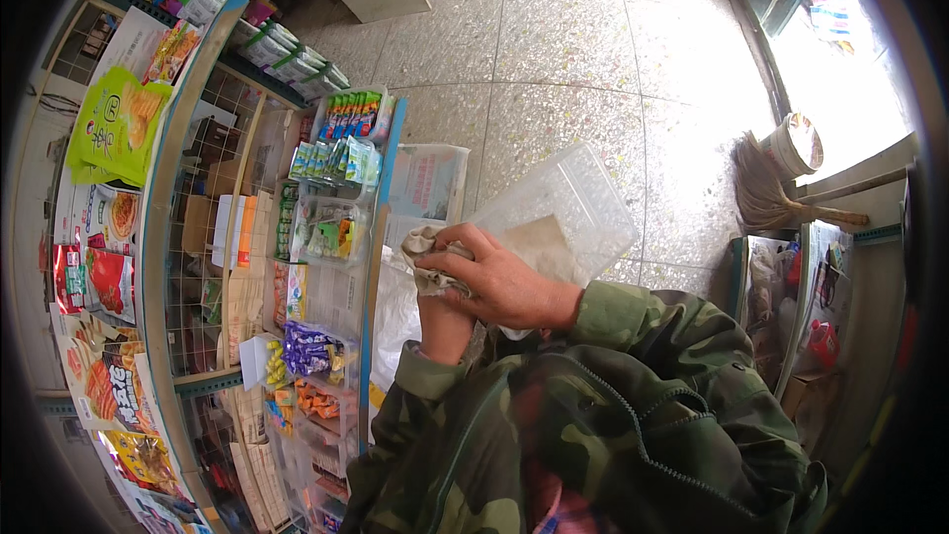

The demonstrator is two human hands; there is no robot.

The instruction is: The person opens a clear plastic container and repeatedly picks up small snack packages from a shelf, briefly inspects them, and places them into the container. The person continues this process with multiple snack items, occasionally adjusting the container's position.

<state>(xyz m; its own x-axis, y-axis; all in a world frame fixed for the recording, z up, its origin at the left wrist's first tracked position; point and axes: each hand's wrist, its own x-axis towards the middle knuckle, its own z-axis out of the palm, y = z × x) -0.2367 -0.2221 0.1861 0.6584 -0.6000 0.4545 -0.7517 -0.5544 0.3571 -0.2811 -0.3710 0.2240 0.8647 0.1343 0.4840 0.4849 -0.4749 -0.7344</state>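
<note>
My right hand (489, 271) is closed on a crumpled, greyish cloth (434, 259) at the middle of the view. Just below it is my left hand (445, 326), its fingers mostly hidden behind the right hand and the cloth. The cloth lies between the two hands. A clear plastic container (593, 215) is just beyond my right hand and forearm, tilted, with a brownish flat patch showing through it. Whether a hand touches the container is hidden. Both forearms are in camouflage sleeves.
Shelves (382, 237) on the left hold clear bins of small packets (352, 115) and wrapped sweets (311, 348). Snack bags (118, 126) lie on the upper shelf. A straw broom (764, 189) and a bucket (795, 144) stand at the right, near a low shelf (797, 304). Speckled tiles (556, 37) cover the floor.
</note>
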